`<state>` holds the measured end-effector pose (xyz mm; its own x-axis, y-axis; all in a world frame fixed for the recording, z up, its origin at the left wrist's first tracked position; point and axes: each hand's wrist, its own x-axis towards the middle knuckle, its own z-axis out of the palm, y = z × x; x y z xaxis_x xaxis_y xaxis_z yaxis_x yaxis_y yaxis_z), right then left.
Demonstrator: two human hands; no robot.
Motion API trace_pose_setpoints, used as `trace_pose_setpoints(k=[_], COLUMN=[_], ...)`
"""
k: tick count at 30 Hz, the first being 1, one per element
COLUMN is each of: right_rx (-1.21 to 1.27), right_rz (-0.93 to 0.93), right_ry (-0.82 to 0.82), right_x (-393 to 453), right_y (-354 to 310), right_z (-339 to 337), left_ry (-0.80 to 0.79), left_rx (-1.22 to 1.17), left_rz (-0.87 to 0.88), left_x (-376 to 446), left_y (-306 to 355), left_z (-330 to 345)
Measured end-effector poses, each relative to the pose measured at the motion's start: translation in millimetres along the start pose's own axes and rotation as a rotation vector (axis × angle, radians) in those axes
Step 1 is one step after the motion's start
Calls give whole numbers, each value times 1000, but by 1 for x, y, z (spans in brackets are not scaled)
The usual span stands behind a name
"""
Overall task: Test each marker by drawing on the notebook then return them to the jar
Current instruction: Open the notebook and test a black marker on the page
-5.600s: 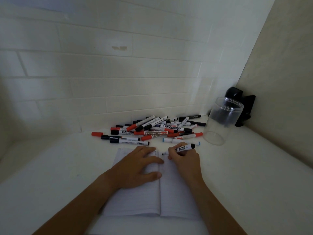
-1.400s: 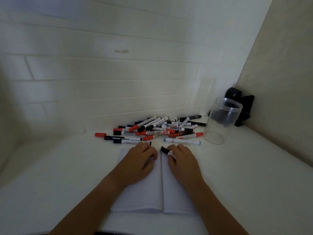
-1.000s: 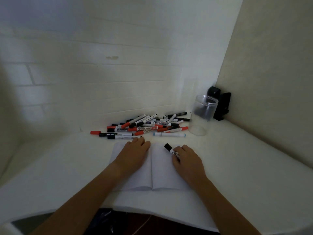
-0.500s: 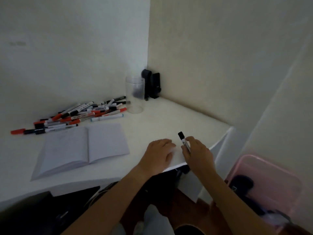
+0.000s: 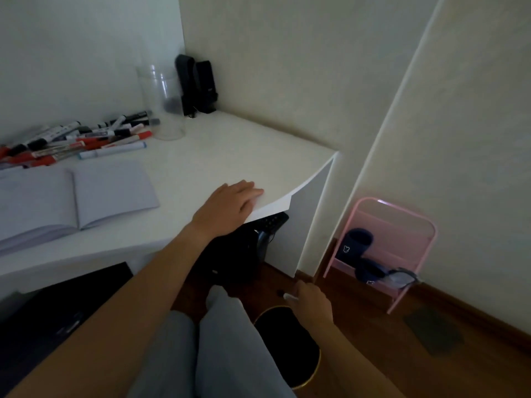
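My right hand is down beside the desk, above a black bin on the floor, and it grips a black-capped marker. My left hand rests flat with straight fingers on the white desk's front right edge. The open notebook lies at the left on the desk. Behind it is a pile of several red, black and blue markers. The clear jar stands upright at the back, near the wall corner.
A black device stands in the corner behind the jar. A pink rack holding dark slippers stands against the right wall on the wooden floor. My grey-clad legs and a dark object lie under the desk.
The view has swung right and down. My right hand carried the marker off the desk and down to above the black bin. My left hand slid to the desk's right edge.
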<state>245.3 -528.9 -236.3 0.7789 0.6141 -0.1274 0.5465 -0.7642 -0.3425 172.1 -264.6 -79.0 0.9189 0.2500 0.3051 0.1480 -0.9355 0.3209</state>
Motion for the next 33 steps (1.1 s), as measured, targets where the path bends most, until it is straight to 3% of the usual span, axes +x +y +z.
trace_pose_setpoints(k=[3,9,14,19,22,26,33], right_rx=[-53,-35,55,182,239,260,217], right_rz=[37,59,36,-209,-376,-543,-723], right_ry=[-109,-125,117,498,615,633,437], right_x=[-5,-6,5,26,41,60,94], right_y=[4,12,-3,-52,-94,-166,-299], right_z=[24,41,4,-88,-139,-175,-143], left_ry=[-23,-15,-12,18,72,174,392], left_rx=[-74,-135,-140,-199,-265,-173,-20], left_rz=[-20,-44,-36,-67,-82,-125,-375], left_x=[-4,-10,-10,-11,-9,-15,-67], left_y=[0,0,1,2,1,-16,-114], left_z=[-5,-8,-8,-7,-15,-46,-113])
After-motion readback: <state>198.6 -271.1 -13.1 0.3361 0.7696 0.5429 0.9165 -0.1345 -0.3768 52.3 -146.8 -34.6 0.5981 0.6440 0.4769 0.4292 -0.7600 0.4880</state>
